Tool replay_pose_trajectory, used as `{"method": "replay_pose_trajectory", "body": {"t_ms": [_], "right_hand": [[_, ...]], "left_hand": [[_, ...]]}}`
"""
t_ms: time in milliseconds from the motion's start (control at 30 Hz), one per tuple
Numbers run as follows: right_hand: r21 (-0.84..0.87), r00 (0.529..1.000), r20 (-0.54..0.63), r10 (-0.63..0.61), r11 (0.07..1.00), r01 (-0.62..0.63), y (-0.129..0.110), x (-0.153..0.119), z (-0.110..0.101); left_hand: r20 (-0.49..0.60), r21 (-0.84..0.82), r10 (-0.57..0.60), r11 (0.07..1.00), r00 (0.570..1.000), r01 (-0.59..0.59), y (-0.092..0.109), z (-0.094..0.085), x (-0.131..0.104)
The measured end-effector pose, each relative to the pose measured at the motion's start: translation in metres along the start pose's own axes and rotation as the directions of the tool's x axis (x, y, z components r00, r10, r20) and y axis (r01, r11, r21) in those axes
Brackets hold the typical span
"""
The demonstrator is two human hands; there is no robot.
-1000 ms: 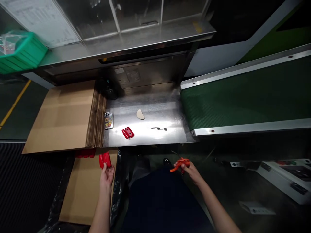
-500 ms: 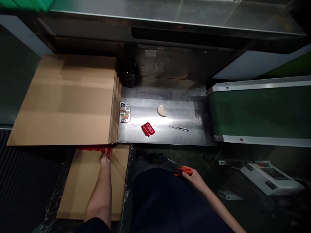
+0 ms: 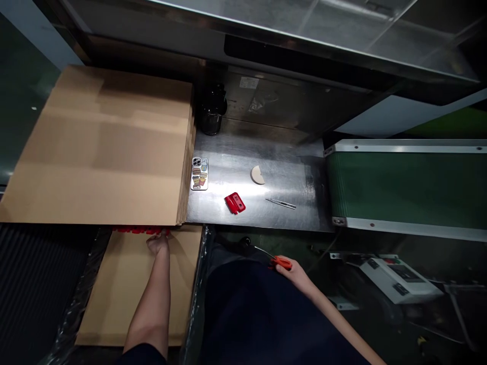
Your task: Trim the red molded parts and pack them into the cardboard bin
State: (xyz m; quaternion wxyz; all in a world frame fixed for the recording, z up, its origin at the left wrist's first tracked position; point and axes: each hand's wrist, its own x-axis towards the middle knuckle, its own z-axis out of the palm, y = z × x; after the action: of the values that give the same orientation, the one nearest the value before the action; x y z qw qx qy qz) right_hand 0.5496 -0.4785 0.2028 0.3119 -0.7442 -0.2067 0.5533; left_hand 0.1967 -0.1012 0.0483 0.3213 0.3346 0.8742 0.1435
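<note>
Brown cardboard lies beneath the forward-stretched left hand.

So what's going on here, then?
A person is working with both hands. The left hand is reaching to a row of red pieces on the lower cardboard, just under the edge of a cardboard stack; whether it grips one is hard to see. The right hand holds an orange-handled tool. On the metal table lie another red piece, a pale half-disc, a slim metal tool and a phone.
</note>
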Motion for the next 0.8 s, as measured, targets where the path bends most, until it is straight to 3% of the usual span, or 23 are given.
{"method": "replay_pose_trajectory", "body": {"t_ms": [100,167,267,333,367,500,600,700,800], "right_hand": [[0.013,1.0,-0.007,-0.007,1.0,0.007,0.005,-0.002,-0.001],[-0.003,1.0,0.01,-0.018,1.0,0.018,0.008,-0.003,-0.002],[-0.04,0.998,0.024,-0.053,0.998,0.054,0.011,-0.003,-0.002],[-0.053,0.997,0.017,-0.073,0.996,0.074,0.015,-0.002,-0.003],[-0.054,0.997,0.017,-0.082,0.995,0.082,0.017,-0.002,-0.003],[-0.05,0.993,0.03,-0.112,0.992,0.114,0.032,-0.006,-0.01],[-0.039,0.992,0.006,-0.126,0.991,0.126,0.049,-0.018,-0.021],[-0.018,0.992,-0.043,-0.122,0.992,0.121,0.069,-0.036,-0.035],[0.021,0.99,-0.093,-0.102,0.994,0.105,0.092,-0.057,-0.054]], "left_hand": [[0.023,0.057,0.08,0.995,0.997,-0.081,0.0,-0.012,-0.04],[0.153,0.035,0.226,0.972,0.962,-0.234,-0.001,-0.017,-0.083],[0.37,-0.069,0.447,0.887,0.814,-0.456,0.006,-0.008,-0.156],[0.421,-0.104,0.549,0.82,0.722,-0.563,0.022,0.011,-0.2],[0.408,-0.09,0.583,0.792,0.703,-0.604,0.034,0.024,-0.218],[0.33,0.066,0.647,0.71,0.687,-0.701,0.092,0.082,-0.263],[0.299,0.165,0.656,0.68,0.694,-0.714,0.119,0.109,-0.28],[0.281,0.22,0.656,0.667,0.701,-0.712,0.126,0.115,-0.29],[0.265,0.229,0.66,0.665,0.703,-0.711,0.126,0.109,-0.297]]}}
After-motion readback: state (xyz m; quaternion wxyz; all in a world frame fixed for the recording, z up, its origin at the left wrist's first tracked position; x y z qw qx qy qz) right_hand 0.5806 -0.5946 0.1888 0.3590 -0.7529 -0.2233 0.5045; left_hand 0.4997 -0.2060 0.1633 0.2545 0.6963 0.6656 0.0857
